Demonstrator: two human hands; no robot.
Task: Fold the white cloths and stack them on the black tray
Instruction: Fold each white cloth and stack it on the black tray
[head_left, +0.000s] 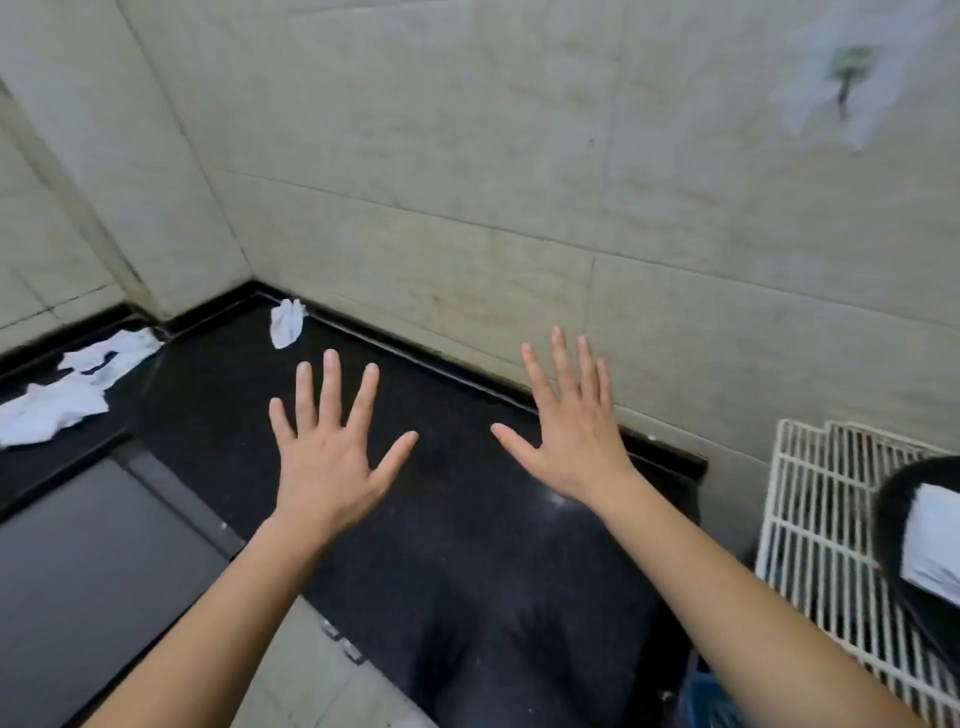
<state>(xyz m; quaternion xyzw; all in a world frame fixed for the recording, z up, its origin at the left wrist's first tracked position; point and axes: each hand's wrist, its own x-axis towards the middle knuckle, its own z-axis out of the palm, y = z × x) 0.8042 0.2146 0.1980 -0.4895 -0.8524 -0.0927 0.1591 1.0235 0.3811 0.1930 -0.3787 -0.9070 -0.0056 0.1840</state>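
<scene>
Hands: left hand and right hand spread wide, empty.
White cloths: crumpled, tabletop far left corner.

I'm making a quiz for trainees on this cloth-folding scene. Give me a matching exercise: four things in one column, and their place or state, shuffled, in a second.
Column one
1. left hand
2. small crumpled cloth
3. black tray
4. wire rack

Column two
a. right of the counter, under the tray
b. open, fingers spread, holding nothing
c. at the right edge of the view, a white cloth on it
d. on the counter in the far corner by the wall

Pairs: 1-b, 2-d, 3-c, 4-a
</scene>
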